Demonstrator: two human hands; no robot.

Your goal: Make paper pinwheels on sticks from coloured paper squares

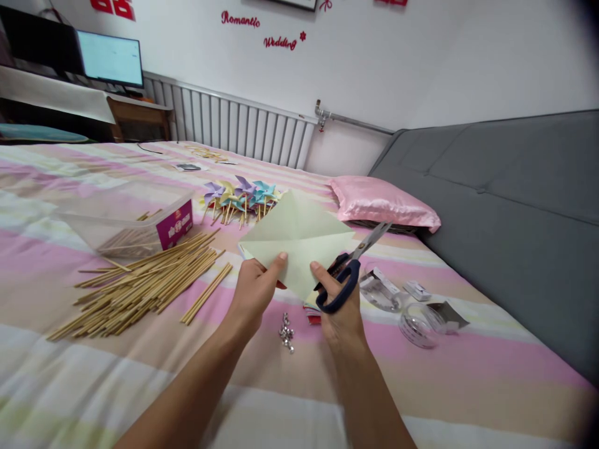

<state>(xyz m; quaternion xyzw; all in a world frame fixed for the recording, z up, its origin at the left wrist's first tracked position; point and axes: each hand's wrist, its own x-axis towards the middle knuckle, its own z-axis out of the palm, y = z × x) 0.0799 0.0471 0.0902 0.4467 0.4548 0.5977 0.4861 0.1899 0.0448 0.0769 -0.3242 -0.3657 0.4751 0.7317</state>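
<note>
A pale green square of paper with crease lines across it is held up above the bed, one corner pointing toward me. My left hand pinches its lower left edge, thumb on top. My right hand pinches the lower right edge and also carries scissors with dark blue handles, the blades pointing up and right. Under the paper, partly hidden, lie more coloured sheets. A small heap of shiny silver pieces rests on the bedspread between my forearms.
Many wooden sticks lie at left beside a clear plastic box. Several finished paper pinwheels stand behind the paper. Clear round containers and small packaging lie at right. A pink pillow leans near the grey headboard.
</note>
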